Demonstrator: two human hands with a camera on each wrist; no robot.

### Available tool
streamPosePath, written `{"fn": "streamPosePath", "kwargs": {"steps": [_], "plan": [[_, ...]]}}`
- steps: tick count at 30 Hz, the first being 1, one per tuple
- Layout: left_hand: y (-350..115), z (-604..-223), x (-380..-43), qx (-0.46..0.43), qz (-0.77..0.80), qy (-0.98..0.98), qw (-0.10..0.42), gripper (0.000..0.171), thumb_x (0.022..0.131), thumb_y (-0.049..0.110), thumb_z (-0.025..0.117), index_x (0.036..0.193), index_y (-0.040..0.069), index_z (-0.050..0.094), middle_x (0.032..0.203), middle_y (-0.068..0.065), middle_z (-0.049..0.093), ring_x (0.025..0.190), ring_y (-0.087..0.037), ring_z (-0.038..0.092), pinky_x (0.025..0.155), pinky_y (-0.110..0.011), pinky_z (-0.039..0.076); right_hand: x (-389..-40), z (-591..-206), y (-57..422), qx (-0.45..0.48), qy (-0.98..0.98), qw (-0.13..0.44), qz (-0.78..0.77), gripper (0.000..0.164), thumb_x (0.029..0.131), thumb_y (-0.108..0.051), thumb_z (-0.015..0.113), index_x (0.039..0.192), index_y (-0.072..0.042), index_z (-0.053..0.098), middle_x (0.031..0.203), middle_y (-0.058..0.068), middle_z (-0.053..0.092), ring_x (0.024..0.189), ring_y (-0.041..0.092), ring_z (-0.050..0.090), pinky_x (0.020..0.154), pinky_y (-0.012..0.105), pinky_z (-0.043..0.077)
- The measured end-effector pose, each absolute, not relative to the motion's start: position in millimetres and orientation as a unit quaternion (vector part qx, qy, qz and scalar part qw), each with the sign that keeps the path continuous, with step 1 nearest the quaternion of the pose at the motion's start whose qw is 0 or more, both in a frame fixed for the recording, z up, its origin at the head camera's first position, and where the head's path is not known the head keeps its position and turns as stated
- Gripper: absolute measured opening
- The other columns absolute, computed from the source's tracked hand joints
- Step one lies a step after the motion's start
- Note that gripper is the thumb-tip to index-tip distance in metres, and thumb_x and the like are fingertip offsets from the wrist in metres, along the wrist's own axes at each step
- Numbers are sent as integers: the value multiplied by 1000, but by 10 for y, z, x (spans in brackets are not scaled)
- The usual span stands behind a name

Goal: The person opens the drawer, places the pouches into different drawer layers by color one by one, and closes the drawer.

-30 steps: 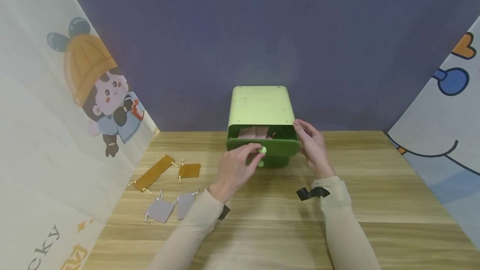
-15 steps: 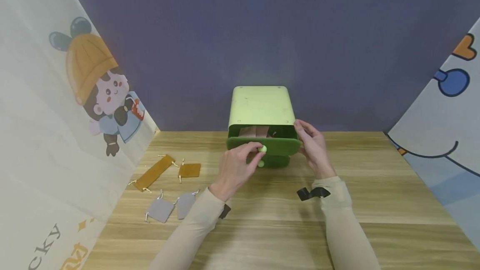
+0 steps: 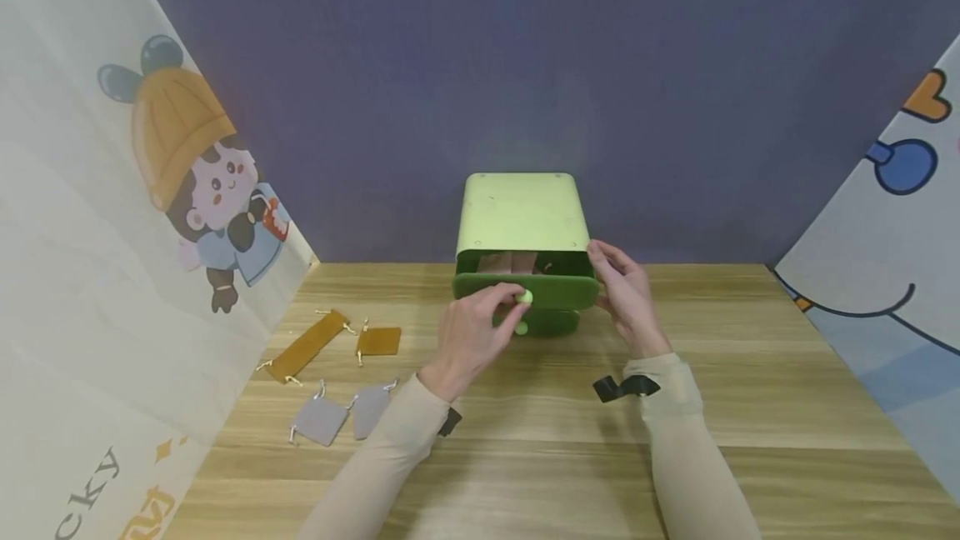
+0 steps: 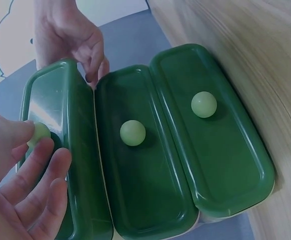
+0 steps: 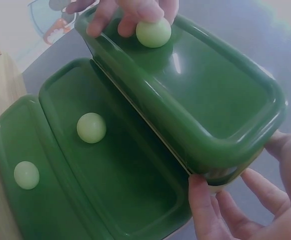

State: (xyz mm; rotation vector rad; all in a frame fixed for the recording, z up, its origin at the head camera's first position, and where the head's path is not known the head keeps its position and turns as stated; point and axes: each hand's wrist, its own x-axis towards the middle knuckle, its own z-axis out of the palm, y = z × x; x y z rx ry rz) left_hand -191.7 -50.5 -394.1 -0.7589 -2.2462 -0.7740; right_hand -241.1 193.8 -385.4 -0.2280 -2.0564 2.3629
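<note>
A small pale-green cabinet (image 3: 522, 211) with dark green drawers stands against the back wall. Its top drawer (image 3: 562, 292) is pulled partly out, and pink items (image 3: 506, 263) show inside. My left hand (image 3: 472, 336) pinches that drawer's round light-green knob (image 4: 39, 134) between thumb and fingers. On the cabinet's right side, near the front top corner, rests my right hand (image 3: 628, 298), its fingers (image 5: 201, 197) touching the side just behind the drawer front. Below, the middle drawer (image 4: 143, 175) and the bottom drawer (image 4: 210, 145) are closed, each with a round knob.
To the left on the wooden table (image 3: 750, 407) lie a long brown drawstring pouch (image 3: 309, 347), a small brown pouch (image 3: 379, 341) and two grey pouches (image 3: 321, 419), one partly behind my left sleeve. A dark blue wall (image 3: 525, 57) rises right behind the cabinet.
The top drawer's front and my left hand on its knob have shifted very slightly toward the cabinet. My right hand stays in place, and the pouches have not moved.
</note>
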Motion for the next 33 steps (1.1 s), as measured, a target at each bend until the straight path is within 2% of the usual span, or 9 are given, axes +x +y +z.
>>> {"fn": "streamPosePath", "kwargs": {"steps": [3,5,8,11,23,28,33], "plan": [[-507,-3943,-1924,-289,-296,-854,316,19,95,21,82,111,12,77,93,-1,83,65,-9,74,43,-10,25,-2405,-3849,1935,-74,-658,-2,749,70,101,-52,69,158,-16,51,154,5,51,123,14,54,77,22,59],[-508,-3944,-1930,-289,-294,-855,314,19,95,21,81,112,12,77,93,0,83,65,-8,73,43,-10,25,-2401,-3843,1937,-74,-662,-6,746,71,101,-53,67,159,-17,49,161,7,46,134,19,51,80,22,59],[-511,-3944,-1936,-287,-290,-859,311,19,96,22,81,112,13,77,94,0,83,66,-8,73,43,-11,26,-2402,-3843,1945,-75,-666,-10,742,72,101,-53,66,161,-18,47,169,7,41,150,25,42,82,22,58],[-514,-3948,-1942,-285,-286,-862,307,19,96,23,81,113,14,77,94,1,83,67,-7,74,43,-10,27,-2401,-3842,1952,-74,-669,-13,739,73,101,-54,66,162,-18,46,171,6,38,157,28,36,84,22,56],[-506,-3940,-1966,-278,-291,-865,300,19,98,24,79,114,15,76,94,1,83,66,-8,73,43,-11,29,-2411,-3861,1946,-65,-667,-5,743,75,102,-53,66,162,-14,45,169,10,40,156,31,39,83,20,59],[-501,-3955,-1975,-275,-300,-864,296,19,98,24,79,113,13,76,93,0,83,64,-8,73,42,-12,27,-2411,-3870,1951,-65,-680,-3,730,76,101,-57,65,162,-16,45,169,10,41,152,30,43,87,23,59],[-489,-3950,-1989,-272,-300,-865,297,19,99,26,78,114,15,76,93,2,83,64,-7,73,42,-12,27,-2395,-3864,1978,-64,-689,-3,722,78,100,-59,65,163,-18,45,171,9,39,153,31,41,85,20,59]]}}
